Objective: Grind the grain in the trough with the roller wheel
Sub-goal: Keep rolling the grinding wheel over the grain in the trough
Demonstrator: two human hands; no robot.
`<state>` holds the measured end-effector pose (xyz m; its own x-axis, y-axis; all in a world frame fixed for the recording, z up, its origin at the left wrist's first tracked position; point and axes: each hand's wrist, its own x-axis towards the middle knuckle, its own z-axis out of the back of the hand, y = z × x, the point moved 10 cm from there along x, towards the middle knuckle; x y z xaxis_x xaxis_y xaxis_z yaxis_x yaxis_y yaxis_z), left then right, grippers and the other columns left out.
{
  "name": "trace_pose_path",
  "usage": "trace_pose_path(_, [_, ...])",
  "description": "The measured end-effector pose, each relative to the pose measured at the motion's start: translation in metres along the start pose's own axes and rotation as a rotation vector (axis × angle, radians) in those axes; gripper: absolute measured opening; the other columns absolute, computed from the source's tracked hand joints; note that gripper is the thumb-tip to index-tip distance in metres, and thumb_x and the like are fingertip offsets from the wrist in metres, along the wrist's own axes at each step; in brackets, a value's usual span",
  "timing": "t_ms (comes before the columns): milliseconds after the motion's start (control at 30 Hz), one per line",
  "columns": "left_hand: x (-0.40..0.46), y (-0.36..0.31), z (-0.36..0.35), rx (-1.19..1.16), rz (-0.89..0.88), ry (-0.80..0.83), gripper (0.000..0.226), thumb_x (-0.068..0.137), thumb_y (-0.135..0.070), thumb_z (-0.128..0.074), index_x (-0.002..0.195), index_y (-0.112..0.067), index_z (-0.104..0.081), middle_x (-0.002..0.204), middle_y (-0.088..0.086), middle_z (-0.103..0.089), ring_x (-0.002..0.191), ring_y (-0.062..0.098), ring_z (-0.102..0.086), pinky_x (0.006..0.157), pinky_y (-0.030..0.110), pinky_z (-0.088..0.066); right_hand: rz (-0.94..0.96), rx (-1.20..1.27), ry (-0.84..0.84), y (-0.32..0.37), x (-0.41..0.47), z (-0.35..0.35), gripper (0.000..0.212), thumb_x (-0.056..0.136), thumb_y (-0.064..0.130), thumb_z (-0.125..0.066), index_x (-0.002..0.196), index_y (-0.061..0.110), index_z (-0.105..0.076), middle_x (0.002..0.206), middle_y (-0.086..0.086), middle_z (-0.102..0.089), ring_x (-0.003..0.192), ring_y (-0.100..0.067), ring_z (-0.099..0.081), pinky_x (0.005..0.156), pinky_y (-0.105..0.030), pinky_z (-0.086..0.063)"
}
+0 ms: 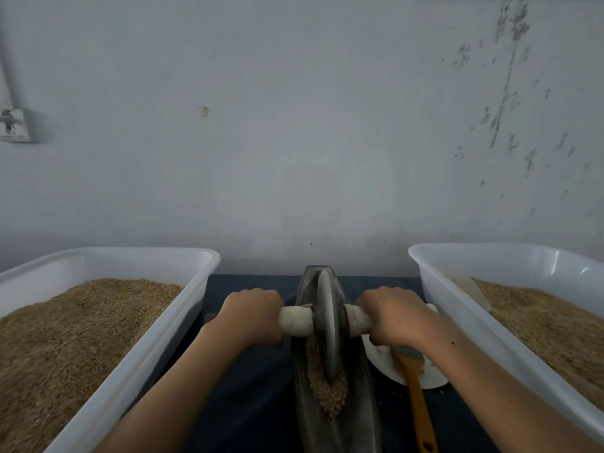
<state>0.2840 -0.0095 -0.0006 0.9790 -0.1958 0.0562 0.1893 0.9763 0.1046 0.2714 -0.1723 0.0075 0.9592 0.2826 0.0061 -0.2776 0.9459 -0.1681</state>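
Note:
A dark metal boat-shaped trough (359, 397) lies lengthwise in front of me on a dark blue cloth. A thin grey roller wheel (327, 322) stands upright in its groove, toward the far half. Crushed brown grain (327, 390) lies in the groove just near of the wheel. A pale handle (295, 321) runs through the wheel's centre. My left hand (250, 315) grips the handle's left end, and my right hand (394, 317) grips its right end. Both fists are knuckles-up.
A white plastic tub (130, 371) full of grain stands at the left, and another white tub (483, 325) with grain stands at the right. A brush with an orange handle (420, 410) lies on a white plate (382, 361) right of the trough. A grey wall is close behind.

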Motion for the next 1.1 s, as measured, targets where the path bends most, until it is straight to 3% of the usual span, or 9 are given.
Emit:
trace_pose_path(133, [-0.001,-0.002,0.018,0.048,0.033,-0.273,0.022,0.085,-0.034,-0.058,0.105,-0.025,-0.057,0.098,-0.003,-0.063,0.089,0.017,-0.059,0.067,0.028,-0.035,-0.038,0.023,-0.227,-0.003,0.000,0.012,0.017,0.086,0.011,-0.054,0.089,0.024,-0.043,0.096,-0.001,-0.061,0.085,-0.021,-0.057,0.068,-0.030,-0.034])
trace_pose_path(233, [-0.003,-0.002,0.020,0.009,0.035,-0.336,0.021,0.087,-0.035,-0.056,0.105,-0.025,-0.055,0.097,-0.004,-0.062,0.087,0.016,-0.058,0.067,0.028,-0.034,-0.042,0.032,-0.289,-0.003,-0.002,0.015,0.018,0.088,0.012,-0.051,0.089,0.023,-0.038,0.096,-0.001,-0.061,0.081,-0.021,-0.054,0.068,-0.030,-0.033])
trace_pose_path(500, [0.002,0.002,-0.010,-0.055,-0.022,0.101,0.041,0.075,-0.035,-0.071,0.110,-0.020,-0.059,0.090,-0.003,-0.059,0.078,0.014,-0.053,0.068,0.028,-0.041,0.025,-0.036,0.012,0.005,-0.005,0.004,0.020,0.085,0.014,-0.061,0.105,0.017,-0.056,0.088,-0.001,-0.055,0.078,-0.017,-0.052,0.066,-0.027,-0.036])
trace_pose_path(600, [0.001,0.003,-0.017,-0.101,-0.026,0.185,0.043,0.074,-0.035,-0.073,0.112,-0.020,-0.060,0.095,-0.001,-0.064,0.079,0.014,-0.055,0.069,0.027,-0.042,0.033,-0.059,0.053,0.005,-0.005,0.001,0.023,0.084,0.015,-0.063,0.107,0.015,-0.058,0.089,-0.002,-0.055,0.078,-0.017,-0.052,0.063,-0.026,-0.036])
trace_pose_path(700, [0.001,0.004,-0.010,-0.050,0.002,0.092,0.039,0.075,-0.036,-0.071,0.109,-0.021,-0.060,0.091,-0.004,-0.060,0.079,0.014,-0.054,0.069,0.028,-0.041,0.032,-0.059,0.004,0.004,0.000,0.002,0.020,0.085,0.014,-0.060,0.105,0.016,-0.057,0.092,-0.002,-0.059,0.079,-0.018,-0.055,0.062,-0.025,-0.036])
trace_pose_path(800, [0.003,-0.001,0.009,0.050,0.016,-0.144,0.029,0.081,-0.034,-0.062,0.107,-0.022,-0.059,0.096,-0.003,-0.063,0.085,0.017,-0.059,0.068,0.028,-0.038,-0.005,0.026,-0.127,-0.003,0.002,0.006,0.015,0.087,0.015,-0.057,0.099,0.023,-0.054,0.100,0.000,-0.064,0.088,-0.019,-0.060,0.073,-0.028,-0.042])
trace_pose_path(900, [0.002,-0.004,0.020,0.078,0.032,-0.285,0.023,0.086,-0.033,-0.056,0.107,-0.024,-0.056,0.100,-0.003,-0.062,0.091,0.018,-0.059,0.067,0.028,-0.035,-0.013,0.075,-0.264,-0.006,0.000,0.011,0.013,0.088,0.016,-0.054,0.094,0.027,-0.048,0.099,0.002,-0.064,0.090,-0.020,-0.060,0.072,-0.030,-0.040])
trace_pose_path(1000, [0.001,-0.002,0.016,0.065,0.029,-0.259,0.025,0.085,-0.034,-0.058,0.108,-0.024,-0.056,0.100,-0.002,-0.062,0.091,0.018,-0.059,0.067,0.028,-0.036,-0.001,0.049,-0.273,-0.004,0.000,0.011,0.015,0.088,0.015,-0.054,0.097,0.025,-0.049,0.099,0.000,-0.063,0.090,-0.021,-0.059,0.070,-0.030,-0.035])
trace_pose_path(1100, [0.002,0.000,0.006,0.031,0.006,-0.096,0.033,0.080,-0.034,-0.064,0.109,-0.020,-0.059,0.099,-0.001,-0.063,0.090,0.018,-0.060,0.069,0.027,-0.039,0.016,-0.010,-0.142,-0.001,0.001,0.007,0.018,0.085,0.013,-0.057,0.101,0.021,-0.054,0.098,-0.002,-0.062,0.088,-0.020,-0.059,0.068,-0.029,-0.037])
